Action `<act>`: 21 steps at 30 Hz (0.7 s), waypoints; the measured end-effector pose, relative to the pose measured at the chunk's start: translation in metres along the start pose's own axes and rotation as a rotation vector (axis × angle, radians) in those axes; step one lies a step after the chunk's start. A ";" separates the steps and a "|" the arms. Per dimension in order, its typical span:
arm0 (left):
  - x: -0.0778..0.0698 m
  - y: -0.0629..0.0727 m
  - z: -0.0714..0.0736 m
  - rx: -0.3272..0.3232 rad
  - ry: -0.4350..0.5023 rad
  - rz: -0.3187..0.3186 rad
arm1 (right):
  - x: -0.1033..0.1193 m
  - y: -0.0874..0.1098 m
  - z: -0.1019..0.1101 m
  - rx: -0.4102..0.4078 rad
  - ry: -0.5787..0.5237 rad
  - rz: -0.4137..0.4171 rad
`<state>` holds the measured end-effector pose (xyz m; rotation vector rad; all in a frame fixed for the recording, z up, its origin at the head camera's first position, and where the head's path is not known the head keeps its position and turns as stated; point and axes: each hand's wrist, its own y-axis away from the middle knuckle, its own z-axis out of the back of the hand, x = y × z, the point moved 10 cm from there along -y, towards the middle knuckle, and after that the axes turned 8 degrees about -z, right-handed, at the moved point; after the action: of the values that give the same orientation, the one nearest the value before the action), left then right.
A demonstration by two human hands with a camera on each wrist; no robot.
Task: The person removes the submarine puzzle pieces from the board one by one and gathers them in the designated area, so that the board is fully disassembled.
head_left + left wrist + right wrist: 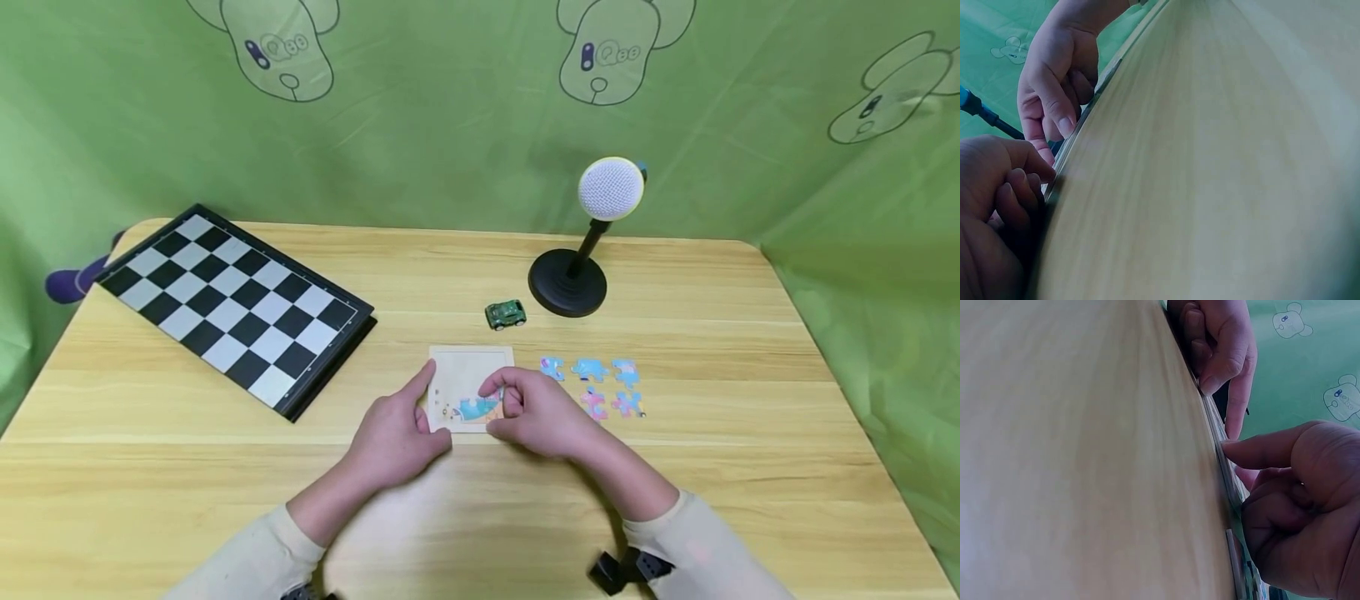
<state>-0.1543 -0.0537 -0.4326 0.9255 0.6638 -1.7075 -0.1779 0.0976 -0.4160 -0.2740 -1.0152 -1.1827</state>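
Observation:
A small, pale square jigsaw tray lies on the table, with light-blue puzzle pieces along its lower part. My left hand holds the tray at its lower left corner, index finger along the left side and thumb at the near edge. At the lower right, my right hand is bent over the tray. Its curled index finger and thumb pinch a pink-and-blue puzzle piece, mostly hidden by the fingers. Both wrist views show thumbs at the tray's near edge; the tray's face is not visible there.
Several loose puzzle pieces lie right of the tray. Behind it stand a green toy car and a round-headed microphone-like object on a black base. A black-and-white chessboard lies at the left. Green cloth hangs behind the table.

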 end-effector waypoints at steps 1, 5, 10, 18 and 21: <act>0.000 0.000 0.000 -0.001 -0.001 0.000 | 0.000 0.000 0.000 0.001 0.005 -0.001; 0.000 0.000 0.001 0.000 0.003 0.001 | -0.001 -0.002 -0.003 0.015 0.032 -0.003; 0.000 0.000 0.000 0.003 0.008 0.005 | -0.002 -0.003 -0.005 0.029 0.057 -0.005; 0.000 0.000 0.001 -0.004 0.010 -0.005 | 0.003 0.001 -0.005 0.028 0.062 0.000; 0.000 0.000 0.001 -0.006 0.010 -0.006 | 0.004 0.001 -0.004 0.029 0.065 0.000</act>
<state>-0.1544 -0.0540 -0.4321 0.9296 0.6783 -1.7064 -0.1748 0.0925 -0.4150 -0.2112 -0.9750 -1.1685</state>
